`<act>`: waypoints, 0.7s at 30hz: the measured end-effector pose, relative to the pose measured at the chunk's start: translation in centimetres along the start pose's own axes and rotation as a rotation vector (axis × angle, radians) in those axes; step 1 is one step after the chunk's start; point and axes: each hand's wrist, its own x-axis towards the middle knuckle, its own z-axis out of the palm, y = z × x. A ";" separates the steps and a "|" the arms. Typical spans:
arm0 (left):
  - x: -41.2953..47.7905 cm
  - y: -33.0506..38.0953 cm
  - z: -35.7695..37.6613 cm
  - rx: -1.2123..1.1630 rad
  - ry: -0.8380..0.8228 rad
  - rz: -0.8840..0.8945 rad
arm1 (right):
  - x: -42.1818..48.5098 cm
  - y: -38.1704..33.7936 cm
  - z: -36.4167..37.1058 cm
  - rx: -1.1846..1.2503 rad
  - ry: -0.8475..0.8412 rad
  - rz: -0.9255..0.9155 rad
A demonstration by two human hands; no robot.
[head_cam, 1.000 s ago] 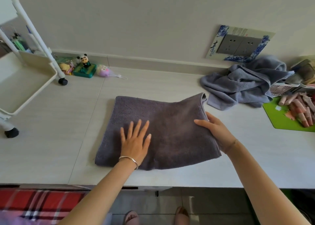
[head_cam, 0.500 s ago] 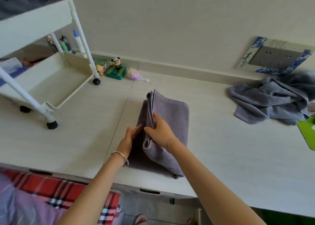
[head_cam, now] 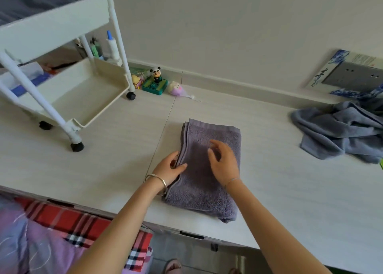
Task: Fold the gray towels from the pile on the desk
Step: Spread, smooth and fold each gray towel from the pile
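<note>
A dark gray towel (head_cam: 209, 170) lies folded into a narrow rectangle on the white desk (head_cam: 290, 190), near its front edge. My left hand (head_cam: 169, 169) is at the towel's left edge, thumb on top and fingers curled against the stacked layers, pinching them. Just over the middle of the towel my right hand (head_cam: 222, 161) hovers with its fingers loosely spread, holding nothing. A crumpled pile of blue-gray towels (head_cam: 339, 132) sits at the desk's far right.
A white wheeled cart (head_cam: 68, 91) stands on the desk at the left, with dark fabric (head_cam: 31, 2) in its top tray. Small toy figures (head_cam: 155, 79) line the wall behind. A wall socket plate (head_cam: 352, 74) is at the back right. Plaid bedding (head_cam: 68, 222) lies below the desk's front edge.
The towel went from a wide spread to a narrow fold: my right hand brought its right side over to the left and then lifted off. My left hand shifted to the left edge.
</note>
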 end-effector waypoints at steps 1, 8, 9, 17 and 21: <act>0.4 -0.2 0.1 0.094 0.032 0.037 | 0.1 0.9 -0.5 -0.036 0.050 -0.001; 2.5 0.7 0.7 0.417 0.004 -0.006 | 0.3 4.3 -2.1 -0.336 -0.014 -0.084; 2.5 1.0 1.0 0.513 0.011 -0.048 | 0.5 4.7 -2.1 -0.370 -0.073 -0.094; -0.3 3.1 3.1 0.355 0.269 0.026 | 1.2 5.5 -2.8 -0.414 -0.118 -0.130; -0.9 2.2 2.2 0.554 0.292 0.004 | 1.3 5.3 -2.8 -0.472 -0.157 -0.170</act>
